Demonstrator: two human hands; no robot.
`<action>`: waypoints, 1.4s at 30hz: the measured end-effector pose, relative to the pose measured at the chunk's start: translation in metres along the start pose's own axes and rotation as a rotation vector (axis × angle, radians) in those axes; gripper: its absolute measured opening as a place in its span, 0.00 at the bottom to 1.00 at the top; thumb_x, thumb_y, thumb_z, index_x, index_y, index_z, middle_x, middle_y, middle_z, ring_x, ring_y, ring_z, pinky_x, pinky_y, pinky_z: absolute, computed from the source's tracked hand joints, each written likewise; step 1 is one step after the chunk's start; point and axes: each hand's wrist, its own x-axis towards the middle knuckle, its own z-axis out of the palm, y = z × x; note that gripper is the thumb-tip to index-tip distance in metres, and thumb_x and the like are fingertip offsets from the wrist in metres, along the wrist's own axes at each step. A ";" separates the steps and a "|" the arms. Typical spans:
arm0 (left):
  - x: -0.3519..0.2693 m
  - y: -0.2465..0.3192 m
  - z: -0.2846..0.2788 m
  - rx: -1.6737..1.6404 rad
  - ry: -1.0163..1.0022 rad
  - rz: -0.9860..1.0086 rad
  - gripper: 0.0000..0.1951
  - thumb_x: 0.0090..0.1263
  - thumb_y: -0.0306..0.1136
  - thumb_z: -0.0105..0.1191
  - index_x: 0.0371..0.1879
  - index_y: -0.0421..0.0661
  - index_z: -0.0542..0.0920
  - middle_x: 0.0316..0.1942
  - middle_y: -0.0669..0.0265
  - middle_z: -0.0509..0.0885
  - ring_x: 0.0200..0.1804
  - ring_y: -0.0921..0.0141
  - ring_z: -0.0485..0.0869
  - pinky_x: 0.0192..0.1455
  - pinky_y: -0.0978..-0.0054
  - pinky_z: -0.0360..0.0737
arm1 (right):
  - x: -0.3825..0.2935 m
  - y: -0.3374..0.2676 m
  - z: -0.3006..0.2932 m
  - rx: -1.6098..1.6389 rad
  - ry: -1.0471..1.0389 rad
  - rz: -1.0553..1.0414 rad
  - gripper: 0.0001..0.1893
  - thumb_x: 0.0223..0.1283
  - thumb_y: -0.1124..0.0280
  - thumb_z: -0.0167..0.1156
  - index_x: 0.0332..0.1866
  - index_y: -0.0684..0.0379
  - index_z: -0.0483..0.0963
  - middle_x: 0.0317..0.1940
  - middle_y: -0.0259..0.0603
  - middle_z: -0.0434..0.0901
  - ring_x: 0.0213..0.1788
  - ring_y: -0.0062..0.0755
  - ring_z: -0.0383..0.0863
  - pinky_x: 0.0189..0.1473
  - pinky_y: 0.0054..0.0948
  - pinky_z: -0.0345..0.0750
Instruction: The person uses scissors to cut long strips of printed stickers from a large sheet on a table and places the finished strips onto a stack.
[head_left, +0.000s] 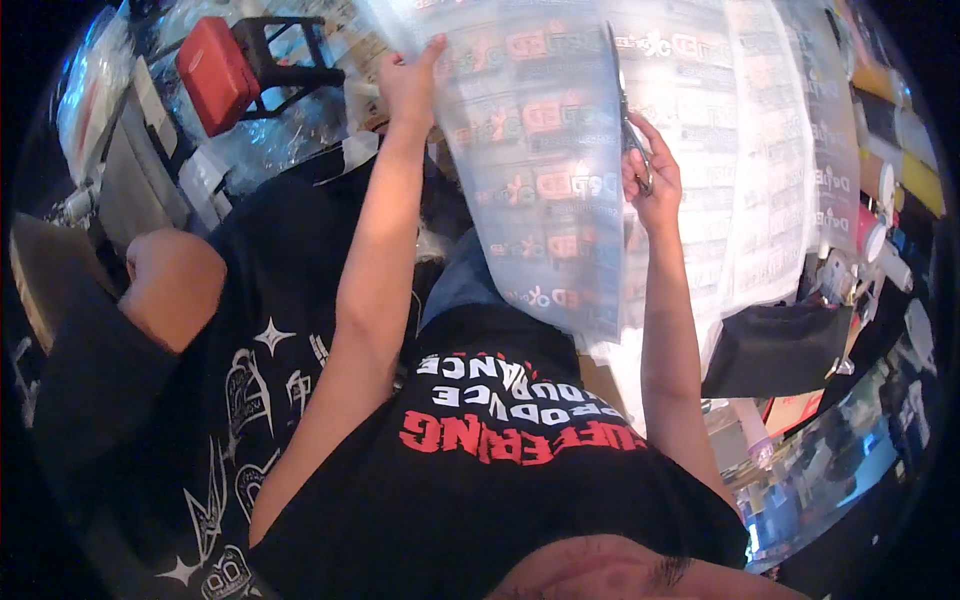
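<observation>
A wide sheet of printed translucent plastic film (525, 172) spreads before me, lit brightly on the right and hanging down over my lap. At its left edge, my left hand (412, 86) grips the film between thumb and fingers. My right hand (654, 172) holds a pair of metal scissors (628, 127) by the handles, with the blades pointing away from me along an edge in the film. How far the blades are apart cannot be made out.
A red case (217, 75) leans by a black stool (289, 56) at the upper left, among crumpled clear plastic (281, 150). Another person's bare arm (176, 285) is close on my left. A black bag-like item (780, 349) lies at the right, near scattered goods.
</observation>
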 end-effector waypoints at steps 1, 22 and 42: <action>0.004 0.002 0.004 -0.118 -0.075 -0.022 0.19 0.57 0.38 0.72 0.36 0.37 0.78 0.34 0.64 0.81 0.35 0.70 0.77 0.41 0.72 0.74 | -0.001 -0.002 -0.002 -0.006 0.025 -0.011 0.27 0.67 0.69 0.57 0.69 0.61 0.63 0.17 0.28 0.66 0.16 0.14 0.60 0.19 0.17 0.61; 0.039 0.024 0.016 0.349 0.126 0.288 0.21 0.47 0.40 0.76 0.24 0.37 0.80 0.22 0.62 0.82 0.28 0.68 0.80 0.36 0.69 0.78 | -0.004 -0.006 0.000 0.046 -0.024 -0.008 0.28 0.66 0.67 0.58 0.69 0.64 0.61 0.18 0.28 0.66 0.16 0.15 0.60 0.19 0.16 0.60; 0.042 0.018 0.026 0.593 0.238 0.403 0.28 0.47 0.47 0.74 0.39 0.37 0.84 0.54 0.46 0.76 0.59 0.52 0.71 0.63 0.56 0.66 | 0.007 0.070 -0.037 -0.050 0.182 -0.082 0.27 0.74 0.51 0.40 0.65 0.61 0.68 0.23 0.35 0.78 0.18 0.20 0.72 0.22 0.18 0.74</action>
